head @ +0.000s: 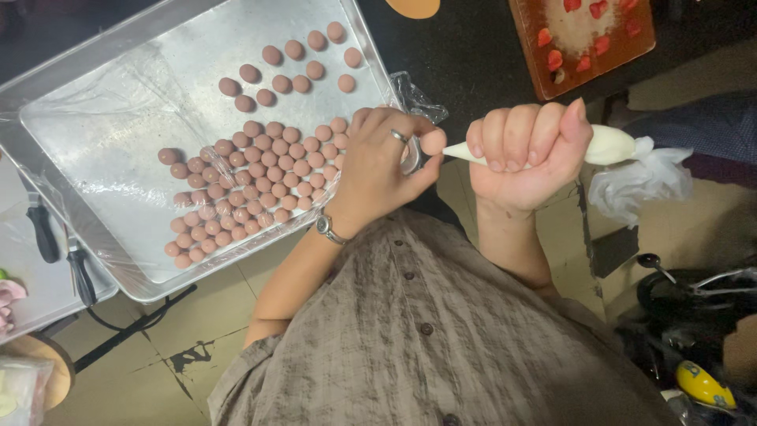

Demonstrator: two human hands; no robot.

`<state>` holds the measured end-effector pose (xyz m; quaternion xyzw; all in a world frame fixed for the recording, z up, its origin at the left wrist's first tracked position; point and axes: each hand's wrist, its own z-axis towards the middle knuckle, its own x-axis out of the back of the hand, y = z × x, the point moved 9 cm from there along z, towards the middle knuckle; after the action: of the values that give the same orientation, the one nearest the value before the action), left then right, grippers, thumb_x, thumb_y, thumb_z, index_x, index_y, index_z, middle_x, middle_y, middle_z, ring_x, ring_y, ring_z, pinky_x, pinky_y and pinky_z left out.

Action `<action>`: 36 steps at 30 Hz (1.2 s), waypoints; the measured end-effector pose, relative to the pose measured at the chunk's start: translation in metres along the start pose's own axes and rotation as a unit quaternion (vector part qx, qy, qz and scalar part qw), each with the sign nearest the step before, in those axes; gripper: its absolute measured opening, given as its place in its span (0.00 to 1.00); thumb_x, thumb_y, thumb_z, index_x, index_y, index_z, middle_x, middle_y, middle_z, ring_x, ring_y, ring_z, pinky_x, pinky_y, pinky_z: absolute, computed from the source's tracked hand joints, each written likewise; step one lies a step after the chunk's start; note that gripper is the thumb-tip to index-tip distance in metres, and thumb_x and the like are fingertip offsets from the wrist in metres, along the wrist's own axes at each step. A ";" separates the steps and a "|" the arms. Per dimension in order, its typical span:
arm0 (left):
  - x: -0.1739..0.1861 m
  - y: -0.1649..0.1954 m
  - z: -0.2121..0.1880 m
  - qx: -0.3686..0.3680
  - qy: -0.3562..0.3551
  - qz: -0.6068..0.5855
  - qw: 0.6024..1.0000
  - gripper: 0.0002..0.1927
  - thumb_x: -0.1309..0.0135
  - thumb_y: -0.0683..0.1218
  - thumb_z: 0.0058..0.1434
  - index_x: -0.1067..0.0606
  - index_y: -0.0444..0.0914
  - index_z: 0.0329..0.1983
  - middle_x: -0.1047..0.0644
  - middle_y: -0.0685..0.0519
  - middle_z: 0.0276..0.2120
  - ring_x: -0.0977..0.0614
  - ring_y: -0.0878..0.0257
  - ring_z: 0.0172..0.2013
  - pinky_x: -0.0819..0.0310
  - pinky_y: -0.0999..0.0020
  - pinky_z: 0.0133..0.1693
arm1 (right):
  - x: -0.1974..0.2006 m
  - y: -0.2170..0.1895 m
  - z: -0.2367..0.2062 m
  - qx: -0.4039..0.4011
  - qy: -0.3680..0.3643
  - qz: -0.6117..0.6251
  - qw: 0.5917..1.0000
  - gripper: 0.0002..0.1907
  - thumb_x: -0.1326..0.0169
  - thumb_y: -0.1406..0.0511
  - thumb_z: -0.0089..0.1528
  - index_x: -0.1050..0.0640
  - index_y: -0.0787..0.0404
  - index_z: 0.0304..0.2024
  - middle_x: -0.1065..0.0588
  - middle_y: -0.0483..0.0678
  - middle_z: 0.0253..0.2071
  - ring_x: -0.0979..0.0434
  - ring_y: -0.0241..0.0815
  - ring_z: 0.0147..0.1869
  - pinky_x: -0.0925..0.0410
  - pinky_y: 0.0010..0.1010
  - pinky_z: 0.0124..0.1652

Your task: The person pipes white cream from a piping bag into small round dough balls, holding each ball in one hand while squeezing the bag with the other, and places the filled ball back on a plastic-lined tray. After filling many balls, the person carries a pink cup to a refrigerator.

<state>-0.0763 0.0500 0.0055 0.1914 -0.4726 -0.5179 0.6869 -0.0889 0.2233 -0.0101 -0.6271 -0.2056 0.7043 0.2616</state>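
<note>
While the big metal tray [102, 118], lined with clear film, rests on the dark desk [465, 55] carrying rows of small brown balls [260, 177], the right hand [524, 150] has its fingers wrapped tight around a white piping bag [607, 146]. That bag looks soft and squeezable, best held mid-body. At its tip, the left hand [378, 170] pinches one small piece, which seems light and easily dented. No labels show.
</note>
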 end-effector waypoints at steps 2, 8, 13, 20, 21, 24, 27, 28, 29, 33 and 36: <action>0.005 0.011 0.004 -0.023 0.006 0.007 1.000 0.18 0.34 0.44 0.57 0.28 0.40 0.46 0.23 0.56 0.41 0.23 0.56 0.44 0.35 0.58 0.51 | -0.004 0.001 0.003 0.002 -0.017 -0.003 1.000 0.33 0.70 0.53 0.77 0.43 0.55 0.17 0.45 0.43 0.11 0.48 0.38 0.14 0.44 0.32 0.24; 0.005 0.021 0.004 -0.032 0.003 0.032 0.999 0.17 0.34 0.45 0.57 0.28 0.40 0.46 0.23 0.57 0.40 0.24 0.57 0.43 0.35 0.58 0.50 | -0.011 -0.001 -0.001 0.022 -0.048 -0.043 0.998 0.32 0.69 0.54 0.76 0.44 0.55 0.16 0.45 0.43 0.11 0.48 0.38 0.14 0.45 0.32 0.24; 0.005 0.023 0.004 -0.048 0.010 0.048 0.998 0.17 0.34 0.44 0.57 0.28 0.41 0.45 0.23 0.57 0.39 0.23 0.57 0.41 0.35 0.58 0.49 | -0.015 -0.002 -0.005 0.046 -0.061 -0.068 0.995 0.29 0.68 0.55 0.75 0.44 0.53 0.18 0.45 0.42 0.12 0.48 0.37 0.14 0.45 0.30 0.24; 0.005 0.023 0.003 -0.051 0.015 0.036 0.998 0.17 0.34 0.43 0.57 0.28 0.40 0.45 0.22 0.58 0.40 0.23 0.58 0.40 0.35 0.59 0.49 | -0.026 -0.005 -0.006 0.071 -0.096 -0.107 0.987 0.28 0.67 0.56 0.74 0.45 0.54 0.18 0.44 0.42 0.12 0.46 0.37 0.15 0.44 0.32 0.25; 0.005 0.024 0.004 -0.050 0.014 0.036 0.998 0.17 0.34 0.43 0.57 0.28 0.40 0.45 0.22 0.58 0.40 0.23 0.58 0.40 0.34 0.59 0.49 | -0.028 -0.006 -0.006 0.071 -0.097 -0.110 0.987 0.28 0.66 0.56 0.74 0.45 0.54 0.18 0.43 0.42 0.12 0.46 0.37 0.15 0.44 0.32 0.25; 0.006 0.028 0.009 -0.055 0.017 0.041 0.997 0.16 0.34 0.43 0.56 0.28 0.40 0.44 0.22 0.57 0.40 0.23 0.58 0.40 0.34 0.59 0.48 | -0.034 -0.010 -0.007 0.088 -0.090 -0.129 0.984 0.27 0.66 0.57 0.74 0.45 0.54 0.19 0.43 0.42 0.12 0.46 0.37 0.15 0.44 0.31 0.25; 0.006 0.030 0.011 -0.059 0.026 0.040 0.997 0.16 0.34 0.43 0.56 0.27 0.40 0.44 0.22 0.57 0.39 0.23 0.58 0.39 0.34 0.60 0.48 | -0.040 -0.013 -0.006 0.096 -0.104 -0.134 0.981 0.27 0.66 0.57 0.74 0.45 0.54 0.18 0.43 0.42 0.12 0.46 0.38 0.15 0.45 0.32 0.25; 0.007 0.031 0.010 -0.056 0.027 0.040 0.997 0.16 0.34 0.43 0.56 0.27 0.40 0.44 0.22 0.58 0.39 0.23 0.58 0.39 0.34 0.60 0.48 | -0.042 -0.011 -0.007 0.092 -0.111 -0.131 0.981 0.28 0.66 0.57 0.74 0.45 0.54 0.18 0.43 0.43 0.12 0.45 0.38 0.15 0.45 0.33 0.25; 0.007 0.030 0.008 -0.053 0.023 0.041 0.997 0.16 0.34 0.43 0.56 0.27 0.40 0.44 0.23 0.57 0.38 0.23 0.58 0.39 0.35 0.60 0.47 | -0.043 -0.011 -0.007 0.089 -0.110 -0.131 0.981 0.28 0.65 0.57 0.74 0.45 0.54 0.18 0.43 0.43 0.13 0.45 0.38 0.15 0.45 0.32 0.25; 0.005 0.026 0.004 -0.061 0.016 0.055 0.997 0.16 0.34 0.43 0.56 0.27 0.40 0.44 0.23 0.57 0.38 0.23 0.57 0.39 0.34 0.59 0.48 | -0.043 -0.010 -0.007 0.092 -0.109 -0.153 0.978 0.28 0.63 0.57 0.74 0.45 0.55 0.18 0.42 0.44 0.15 0.46 0.38 0.15 0.46 0.31 0.23; 0.002 0.020 0.000 -0.059 0.014 0.069 0.996 0.16 0.34 0.43 0.55 0.27 0.40 0.44 0.24 0.56 0.37 0.23 0.56 0.40 0.34 0.58 0.48 | -0.045 -0.009 -0.007 0.093 -0.109 -0.217 0.966 0.28 0.61 0.59 0.73 0.44 0.56 0.18 0.43 0.46 0.13 0.46 0.40 0.15 0.46 0.32 0.23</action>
<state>-0.0660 0.0564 0.0215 0.1249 -0.4438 -0.4938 0.7373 -0.0771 0.2020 0.0297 -0.4599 -0.2977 0.7104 0.4418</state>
